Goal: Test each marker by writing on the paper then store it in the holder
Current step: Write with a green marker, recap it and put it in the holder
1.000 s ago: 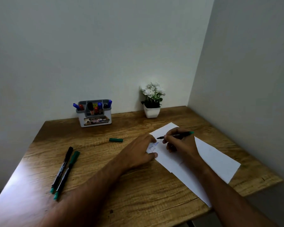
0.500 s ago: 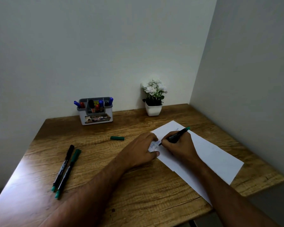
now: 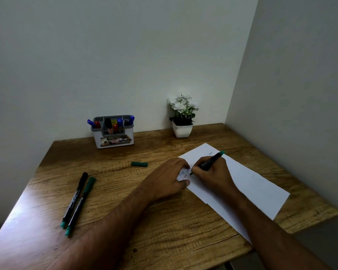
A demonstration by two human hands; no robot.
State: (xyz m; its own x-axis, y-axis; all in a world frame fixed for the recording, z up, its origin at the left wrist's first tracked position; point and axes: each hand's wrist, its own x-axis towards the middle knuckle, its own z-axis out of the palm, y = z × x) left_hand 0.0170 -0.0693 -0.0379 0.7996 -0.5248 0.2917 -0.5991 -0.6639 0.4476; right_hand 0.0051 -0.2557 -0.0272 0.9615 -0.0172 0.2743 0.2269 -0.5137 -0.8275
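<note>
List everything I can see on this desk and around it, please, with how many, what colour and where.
Desk: one, brown wood, set in the corner of two pale walls.
Paper: white sheets, count unclear, right side of the desk, some handwriting at the left end.
Marker in use: one, black with a green end, tip on the paper.
Loose cap: one, green, desk centre.
Spare markers: two, black and green, side by side at the left.
Holder: one, white and grey, back by the wall, holding blue, red and black markers.
Potted plant: one, white flowers, white pot, back right.
Left hand: rests on the paper.
Right hand: holds the marker in use.
</note>
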